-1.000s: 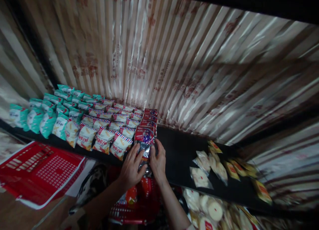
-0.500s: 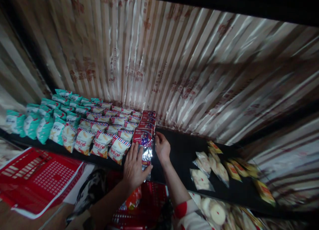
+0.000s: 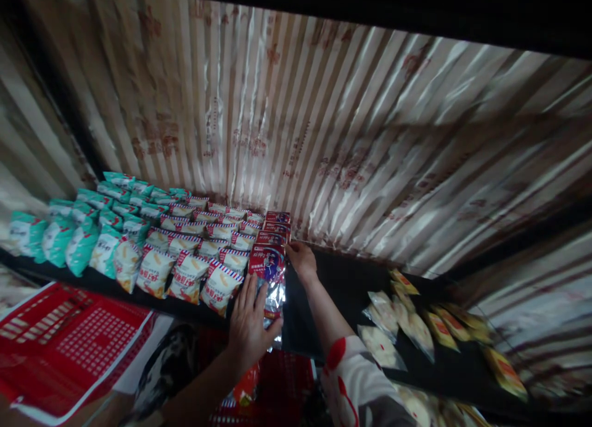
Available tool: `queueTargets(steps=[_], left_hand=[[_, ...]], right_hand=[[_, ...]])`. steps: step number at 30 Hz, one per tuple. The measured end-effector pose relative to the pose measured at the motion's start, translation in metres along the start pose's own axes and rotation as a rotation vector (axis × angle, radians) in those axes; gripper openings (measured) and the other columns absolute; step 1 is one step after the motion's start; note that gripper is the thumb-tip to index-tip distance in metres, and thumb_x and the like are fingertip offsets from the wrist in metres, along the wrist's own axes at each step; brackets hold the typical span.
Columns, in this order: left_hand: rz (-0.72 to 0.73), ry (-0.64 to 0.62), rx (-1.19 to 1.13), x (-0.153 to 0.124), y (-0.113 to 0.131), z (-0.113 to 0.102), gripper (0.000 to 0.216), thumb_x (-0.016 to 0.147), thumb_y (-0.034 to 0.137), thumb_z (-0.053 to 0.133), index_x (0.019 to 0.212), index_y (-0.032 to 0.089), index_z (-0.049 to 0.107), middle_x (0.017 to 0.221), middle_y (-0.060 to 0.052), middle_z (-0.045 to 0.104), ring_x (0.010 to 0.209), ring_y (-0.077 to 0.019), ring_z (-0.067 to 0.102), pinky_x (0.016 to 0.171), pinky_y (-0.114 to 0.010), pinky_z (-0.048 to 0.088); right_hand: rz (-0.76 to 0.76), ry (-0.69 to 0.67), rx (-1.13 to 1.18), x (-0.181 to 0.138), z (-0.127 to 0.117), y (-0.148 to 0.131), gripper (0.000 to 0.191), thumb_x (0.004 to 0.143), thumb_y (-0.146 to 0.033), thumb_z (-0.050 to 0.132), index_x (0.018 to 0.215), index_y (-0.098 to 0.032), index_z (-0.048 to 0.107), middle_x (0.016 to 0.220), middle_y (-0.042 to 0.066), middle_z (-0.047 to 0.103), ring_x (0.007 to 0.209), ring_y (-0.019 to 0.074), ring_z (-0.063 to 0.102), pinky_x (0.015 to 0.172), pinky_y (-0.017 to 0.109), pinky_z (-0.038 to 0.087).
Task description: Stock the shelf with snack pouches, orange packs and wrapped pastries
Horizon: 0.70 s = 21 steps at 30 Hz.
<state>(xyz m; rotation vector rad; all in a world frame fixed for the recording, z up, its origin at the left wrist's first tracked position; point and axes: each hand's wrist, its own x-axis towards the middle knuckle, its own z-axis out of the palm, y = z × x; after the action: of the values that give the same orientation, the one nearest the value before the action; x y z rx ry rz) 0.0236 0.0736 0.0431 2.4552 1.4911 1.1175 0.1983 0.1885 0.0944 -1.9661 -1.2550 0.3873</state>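
Note:
A row of red foil snack packets (image 3: 268, 260) stands on the black shelf, one behind another, the front one with a shiny silver lower half. My left hand (image 3: 251, 322) lies against the lower part of the front packet, fingers stretched out and thumb reaching across its bottom. With bent fingers, my right hand (image 3: 303, 262) pinches the upper right edge of the red packets; its fingertips are partly hidden, so which packet it grips is unclear. Just left of them stand white snack bags (image 3: 221, 288) with striped tops, in several rows.
Teal snack bags (image 3: 82, 242) fill the shelf's left end. Clear packs of pale food (image 3: 382, 347) and yellow packets (image 3: 441, 328) lie to the right. A red basket (image 3: 92, 334) sits below left. Striped sheeting (image 3: 287, 106) hangs behind the shelf (image 3: 324, 291).
The view has shifted slightly, so the shelf sits a little lower. My right hand has moved slightly up along the packets' edge, and its sleeve shows more. My left hand stays on the front packet.

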Motion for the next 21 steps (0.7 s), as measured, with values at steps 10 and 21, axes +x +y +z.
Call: queueTargets(steps=[10,21], left_hand=[[0.014,0.002,0.007,0.000,0.000,0.000,0.068,0.074,0.035,0.060,0.134,0.014,0.037,0.144,-0.017,0.033,0.133,-0.0321,0.029,0.100,-0.046,0.038],[0.013,0.003,0.021,0.002,0.000,-0.002,0.066,0.073,0.036,0.060,0.133,0.017,0.040,0.146,-0.016,0.030,0.132,-0.0336,0.030,0.097,-0.048,0.039]], right_hand=[[-0.007,0.114,0.258,0.004,0.003,-0.009,0.031,0.076,-0.046,0.048,0.072,-0.019,0.063,0.060,-0.001,0.061,0.055,0.0146,0.053,0.055,0.025,0.039],[-0.166,0.686,0.639,0.016,-0.039,-0.042,0.026,0.079,-0.045,0.044,0.073,-0.019,0.046,0.065,-0.005,0.043,0.062,0.0105,0.041,0.062,0.024,0.037]])
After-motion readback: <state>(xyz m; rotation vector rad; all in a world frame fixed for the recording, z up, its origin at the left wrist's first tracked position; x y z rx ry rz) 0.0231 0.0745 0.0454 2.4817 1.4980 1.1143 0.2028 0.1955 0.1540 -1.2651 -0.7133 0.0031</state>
